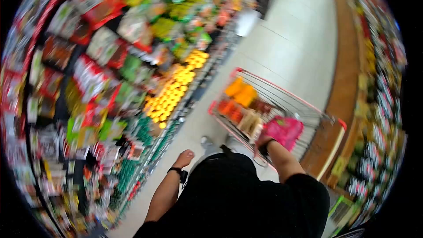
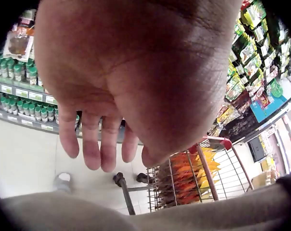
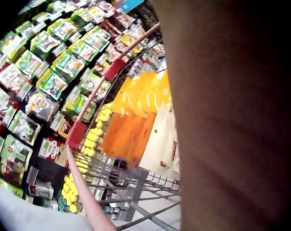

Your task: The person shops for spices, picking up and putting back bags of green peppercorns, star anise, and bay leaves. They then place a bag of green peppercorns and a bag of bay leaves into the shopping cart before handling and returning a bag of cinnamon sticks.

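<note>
In the head view, my left hand [image 1: 187, 158] hangs beside my body with a dark band on the wrist. The left wrist view shows its palm and loosely extended fingers [image 2: 91, 144], holding nothing. My right hand [image 1: 263, 142] is at the near side rail of a wire shopping cart [image 1: 282, 89], beside a bright pink bag [image 1: 286, 131]. Its fingers are mostly hidden, and I cannot tell whether they grip the rail. Inside the cart stand yellow packets [image 3: 141, 94], orange packets [image 3: 128, 134] and pale packets [image 3: 160, 139].
Shelves of bagged goods [image 1: 101, 46] and rows of yellow-capped containers [image 1: 176, 90] line the left side. A wooden-edged display [image 1: 346, 61] stands close on the right. Between them runs a pale tiled floor [image 1: 291, 31]. Green-capped jars [image 2: 20, 72] fill another shelf.
</note>
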### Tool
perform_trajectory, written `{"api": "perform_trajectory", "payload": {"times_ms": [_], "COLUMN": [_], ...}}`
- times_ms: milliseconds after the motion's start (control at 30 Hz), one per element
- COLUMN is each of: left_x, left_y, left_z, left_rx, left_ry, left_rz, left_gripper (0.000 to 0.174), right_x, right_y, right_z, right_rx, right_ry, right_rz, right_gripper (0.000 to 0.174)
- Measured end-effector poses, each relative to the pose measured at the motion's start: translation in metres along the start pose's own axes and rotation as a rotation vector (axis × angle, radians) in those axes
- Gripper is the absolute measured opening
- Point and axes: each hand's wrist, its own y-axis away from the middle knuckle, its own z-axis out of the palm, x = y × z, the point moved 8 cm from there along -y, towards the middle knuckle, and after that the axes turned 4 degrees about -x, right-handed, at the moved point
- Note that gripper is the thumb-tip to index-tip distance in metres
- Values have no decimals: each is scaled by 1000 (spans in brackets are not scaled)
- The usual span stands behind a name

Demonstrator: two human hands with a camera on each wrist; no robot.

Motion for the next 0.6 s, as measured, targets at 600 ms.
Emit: {"api": "perform_trajectory", "payload": {"times_ms": [600], "left_x": [26], "left_y": [-2], "left_z": [9], "left_rx": [-139], "left_ry": [44], "left_rz": [-97], "left_gripper": [20], "right_x": [-11], "right_y": [-48], "right_z": [4], "right_rx": [-527], "right_ry": [-215], "right_rz": [-628], "right_gripper": [32]}}
